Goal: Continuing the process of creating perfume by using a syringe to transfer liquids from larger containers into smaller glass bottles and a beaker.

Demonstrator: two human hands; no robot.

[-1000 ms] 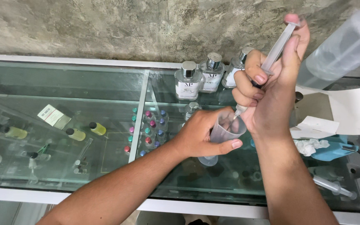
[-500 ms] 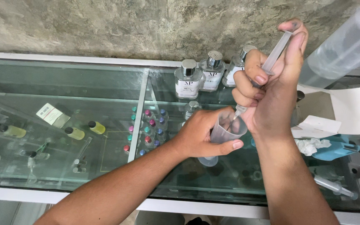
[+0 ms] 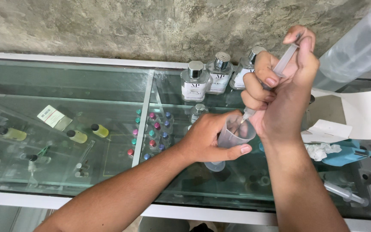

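Observation:
My left hand [image 3: 209, 136] grips a small clear plastic measuring cup [image 3: 235, 134], lifted a little above the glass countertop [image 3: 108, 86]. My right hand [image 3: 280, 86] holds a clear syringe [image 3: 280, 64] tilted down to the left, thumb on the plunger at the top. The syringe tip points into the mouth of the cup. Both hands meet near the middle right of the view.
Three clear glass bottles [image 3: 194, 81] with silver caps stand at the back by the stone wall. Small coloured-cap vials [image 3: 151, 135] and yellow bottles [image 3: 99, 130] lie under the glass. A big clear plastic bottle [image 3: 357, 47], a white cloth, crumpled tissue [image 3: 320, 150] and another syringe [image 3: 344, 193] lie to the right.
The hands, cup and syringe stay almost in place; the thumb has pressed the plunger slightly lower.

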